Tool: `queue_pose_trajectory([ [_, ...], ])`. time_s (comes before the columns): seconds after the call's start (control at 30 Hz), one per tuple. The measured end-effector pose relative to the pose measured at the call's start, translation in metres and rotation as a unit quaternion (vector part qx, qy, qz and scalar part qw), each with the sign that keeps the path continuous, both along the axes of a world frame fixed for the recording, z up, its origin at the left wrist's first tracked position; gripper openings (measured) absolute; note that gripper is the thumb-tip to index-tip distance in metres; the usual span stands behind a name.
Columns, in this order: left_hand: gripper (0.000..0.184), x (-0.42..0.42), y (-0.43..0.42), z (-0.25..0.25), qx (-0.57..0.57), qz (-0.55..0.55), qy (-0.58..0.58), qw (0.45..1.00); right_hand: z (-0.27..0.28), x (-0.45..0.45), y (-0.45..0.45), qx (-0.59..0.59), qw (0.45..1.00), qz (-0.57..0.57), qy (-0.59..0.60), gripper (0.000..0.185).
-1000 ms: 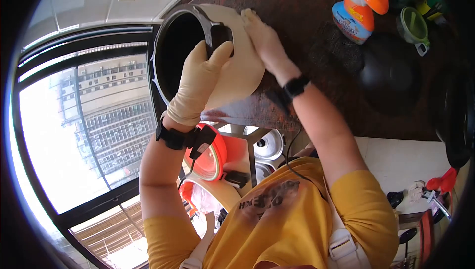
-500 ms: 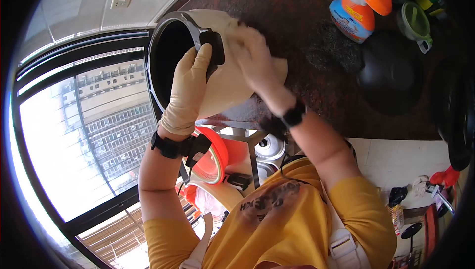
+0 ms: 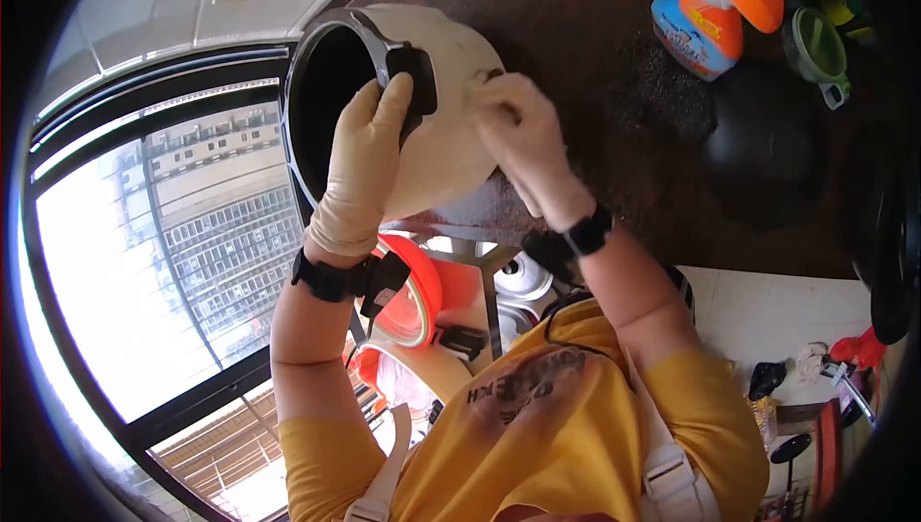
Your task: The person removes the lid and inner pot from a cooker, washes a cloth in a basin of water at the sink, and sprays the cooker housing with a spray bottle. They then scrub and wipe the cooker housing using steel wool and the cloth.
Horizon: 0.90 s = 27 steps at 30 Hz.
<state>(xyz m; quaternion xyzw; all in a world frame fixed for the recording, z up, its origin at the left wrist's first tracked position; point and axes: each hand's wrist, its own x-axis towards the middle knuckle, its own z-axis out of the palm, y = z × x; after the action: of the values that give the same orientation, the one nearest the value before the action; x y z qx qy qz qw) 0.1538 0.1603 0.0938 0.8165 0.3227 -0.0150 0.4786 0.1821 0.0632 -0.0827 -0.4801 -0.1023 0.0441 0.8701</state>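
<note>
A white rice cooker body [image 3: 446,52] lies tilted on its side on the dark counter, its black opening facing left. My left hand [image 3: 369,138], in a pale glove, grips its rim, with the thumb on the black front panel [image 3: 415,90]. At the cooker's right-hand side is my right hand [image 3: 528,133], also gloved. Its fingers are curled in against the white surface. A small dark bit shows by the fingertips, and I cannot make out what it is or whether the hand holds it.
An orange and blue spray bottle [image 3: 700,28] stands on the dark counter [image 3: 566,13]. Right of it is a green-rimmed strainer [image 3: 817,47]. Dark crumbly residue [image 3: 662,90] lies near a round black piece [image 3: 767,143]. A window [image 3: 192,234] is on the left; a red basket [image 3: 422,282] sits below.
My right hand, blurred by motion before, has shifted down and right along the cooker, its fingers now curled. The left hand keeps its hold. The view has shifted slightly.
</note>
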Motion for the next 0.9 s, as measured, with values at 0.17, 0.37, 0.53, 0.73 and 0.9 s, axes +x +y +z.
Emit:
queue_pose_trajectory([
  [0.17,0.028,0.006,-0.011,0.005,-0.028,0.016,-0.009,0.999,0.004,0.019,-0.010,0.011,0.992,0.088,0.087,0.011],
  [0.37,0.025,0.008,-0.013,0.009,-0.026,0.036,-0.012,0.999,0.036,0.031,0.008,-0.031,0.997,0.007,-0.068,0.019],
  [0.53,0.025,0.010,-0.011,0.009,-0.046,0.023,-0.018,0.999,0.030,0.108,0.057,0.089,0.963,0.249,0.056,0.027],
  [0.73,0.027,0.013,-0.004,0.006,-0.069,0.037,-0.031,0.996,0.041,0.016,0.022,-0.009,0.973,-0.135,-0.189,0.025],
  [0.9,0.027,0.018,-0.002,0.007,-0.156,0.030,-0.064,0.985,0.049,-0.029,0.019,-0.005,0.979,-0.133,-0.157,0.018],
])
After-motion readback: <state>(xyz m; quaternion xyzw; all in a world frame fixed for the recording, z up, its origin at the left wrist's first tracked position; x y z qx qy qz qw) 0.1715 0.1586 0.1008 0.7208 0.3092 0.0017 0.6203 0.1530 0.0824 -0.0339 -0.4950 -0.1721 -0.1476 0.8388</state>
